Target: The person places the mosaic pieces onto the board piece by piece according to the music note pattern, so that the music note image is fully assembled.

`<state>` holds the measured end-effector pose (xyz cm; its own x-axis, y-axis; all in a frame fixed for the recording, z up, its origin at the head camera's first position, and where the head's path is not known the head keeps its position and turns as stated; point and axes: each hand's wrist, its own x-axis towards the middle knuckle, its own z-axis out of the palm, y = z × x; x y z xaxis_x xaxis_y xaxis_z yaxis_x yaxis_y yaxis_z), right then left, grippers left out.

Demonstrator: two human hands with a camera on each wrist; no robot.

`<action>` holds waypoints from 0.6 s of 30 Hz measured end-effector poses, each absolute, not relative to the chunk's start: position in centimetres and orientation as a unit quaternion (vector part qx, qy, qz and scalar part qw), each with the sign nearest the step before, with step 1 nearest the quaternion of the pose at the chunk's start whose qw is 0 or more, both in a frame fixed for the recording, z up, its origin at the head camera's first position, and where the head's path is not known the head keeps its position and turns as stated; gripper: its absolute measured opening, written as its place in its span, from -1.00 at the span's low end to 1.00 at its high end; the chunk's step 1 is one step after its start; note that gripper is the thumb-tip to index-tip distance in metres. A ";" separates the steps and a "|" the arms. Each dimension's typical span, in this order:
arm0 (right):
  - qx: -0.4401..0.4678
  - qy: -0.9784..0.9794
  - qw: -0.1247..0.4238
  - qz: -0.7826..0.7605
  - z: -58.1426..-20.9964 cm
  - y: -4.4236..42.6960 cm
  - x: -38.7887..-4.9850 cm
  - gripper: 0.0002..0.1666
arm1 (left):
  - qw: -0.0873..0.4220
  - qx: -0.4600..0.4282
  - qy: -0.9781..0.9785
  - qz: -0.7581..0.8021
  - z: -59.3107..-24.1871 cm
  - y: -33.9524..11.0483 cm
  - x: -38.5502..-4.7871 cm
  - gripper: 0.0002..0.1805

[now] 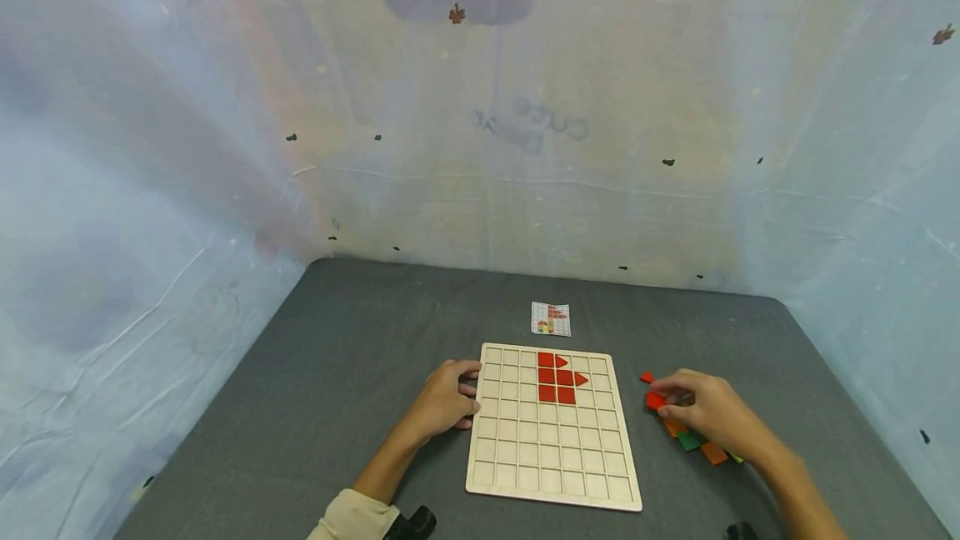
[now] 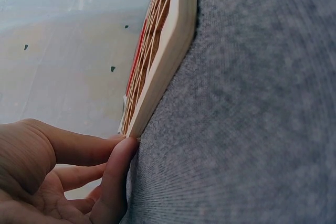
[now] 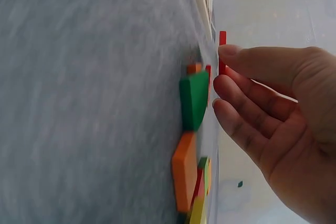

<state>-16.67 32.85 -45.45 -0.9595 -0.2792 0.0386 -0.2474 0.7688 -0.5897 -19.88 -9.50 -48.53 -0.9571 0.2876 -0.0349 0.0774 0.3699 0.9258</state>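
A pale wooden grid board (image 1: pixel 527 435) lies on the grey table with red square tiles (image 1: pixel 547 377) and red triangular tiles (image 1: pixel 581 379) in its upper cells. My left hand (image 1: pixel 442 398) touches the board's left edge, thumb and fingertips spaced along it; the left wrist view shows the thumb (image 2: pixel 116 177) against that edge. To the right of the board, my right hand (image 1: pixel 705 407) pinches a red tile (image 3: pixel 222 52) between thumb and fingers, above a loose group of tiles. Seen edge-on in the right wrist view, the held tile's exact shape is unclear.
Beneath and beside the right hand lie a green tile (image 1: pixel 687 442), an orange tile (image 1: pixel 714 453) and others, partly hidden. A small red triangle (image 1: pixel 647 377) sits left of that hand's fingertips. Beyond the board is a printed pattern card (image 1: pixel 540 319). A pale sheet (image 1: pixel 480 207) hangs around the table.
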 end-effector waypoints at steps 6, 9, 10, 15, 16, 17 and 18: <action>-0.139 0.939 0.029 -0.314 -45.4 31.4 -17.3 -0.64 | 0.097 0.108 0.822 0.550 -48.6 -9.5 -20.0 -0.32; -0.142 0.942 0.019 -0.304 -45.4 30.7 -17.6 -0.66 | 0.099 0.108 0.821 0.552 -48.5 -9.5 -20.0 -0.32; -0.145 0.943 0.016 -0.300 -45.4 30.4 -17.6 -0.66 | 0.099 0.109 0.820 0.552 -48.5 -9.5 -20.0 -0.32; -0.163 0.938 0.013 -0.306 -45.4 29.3 -17.9 -0.67 | 0.099 0.110 0.819 0.554 -48.5 -9.5 -20.0 -0.31; -0.166 0.936 0.015 -0.309 -45.4 29.1 -18.0 -0.66 | 0.099 0.110 0.819 0.554 -48.5 -9.5 -20.0 -0.31; -0.167 0.935 0.016 -0.312 -45.4 28.9 -18.0 -0.66 | 0.098 0.110 0.820 0.553 -48.5 -9.5 -20.0 -0.31; -0.167 0.934 0.016 -0.314 -45.4 28.7 -18.1 -0.66 | 0.098 0.110 0.820 0.554 -48.5 -9.5 -20.0 -0.31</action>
